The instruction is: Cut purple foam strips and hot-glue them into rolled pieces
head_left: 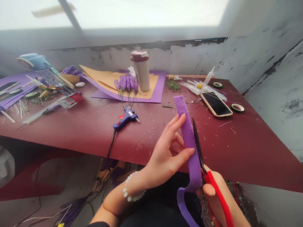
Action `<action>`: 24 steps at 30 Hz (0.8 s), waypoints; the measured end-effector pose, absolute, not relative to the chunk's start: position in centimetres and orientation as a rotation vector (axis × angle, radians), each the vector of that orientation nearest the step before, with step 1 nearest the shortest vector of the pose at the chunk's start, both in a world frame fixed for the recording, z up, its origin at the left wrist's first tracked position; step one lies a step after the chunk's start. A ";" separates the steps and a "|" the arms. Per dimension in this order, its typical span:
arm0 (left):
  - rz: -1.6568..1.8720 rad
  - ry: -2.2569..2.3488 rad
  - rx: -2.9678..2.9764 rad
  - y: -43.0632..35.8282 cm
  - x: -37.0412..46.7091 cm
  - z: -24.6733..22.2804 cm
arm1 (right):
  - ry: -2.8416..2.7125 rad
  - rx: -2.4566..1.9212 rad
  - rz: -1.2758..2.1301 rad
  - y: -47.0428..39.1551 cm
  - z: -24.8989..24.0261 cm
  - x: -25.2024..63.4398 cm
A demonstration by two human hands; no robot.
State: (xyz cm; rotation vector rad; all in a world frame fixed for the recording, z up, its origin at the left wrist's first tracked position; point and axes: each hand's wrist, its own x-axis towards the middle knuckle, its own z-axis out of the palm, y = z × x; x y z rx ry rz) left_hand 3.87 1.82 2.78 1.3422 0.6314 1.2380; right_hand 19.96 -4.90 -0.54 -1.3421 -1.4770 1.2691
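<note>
Held up in front of me is a strip of purple felt (188, 132), its lower part curling down toward my lap. My left hand (169, 151) pinches it between thumb and fingers; a pale bead bracelet circles that wrist. In my right hand (214, 186) are red-handled scissors (221, 197), blades pointing up along the strip's right edge. Whether the blades touch the felt I cannot tell. A blue glue gun (126, 119) lies on the table left of my hands, near a bunch of purple artificial flowers (127, 83).
On the dark red table (151, 138) a lidded coffee cup (143, 71) stands on kraft and purple sheets. A phone (216, 104), glue bottles (209, 75) and green tape rolls (237, 108) lie right. A tilted water bottle (50, 77) is left. The glue gun's cord (111, 143) hangs over the front edge.
</note>
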 end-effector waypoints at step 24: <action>1.273 0.686 1.360 1.4 3.9 2.7 | -1.384 -1.498 1.395 -5.6 1.6 19.5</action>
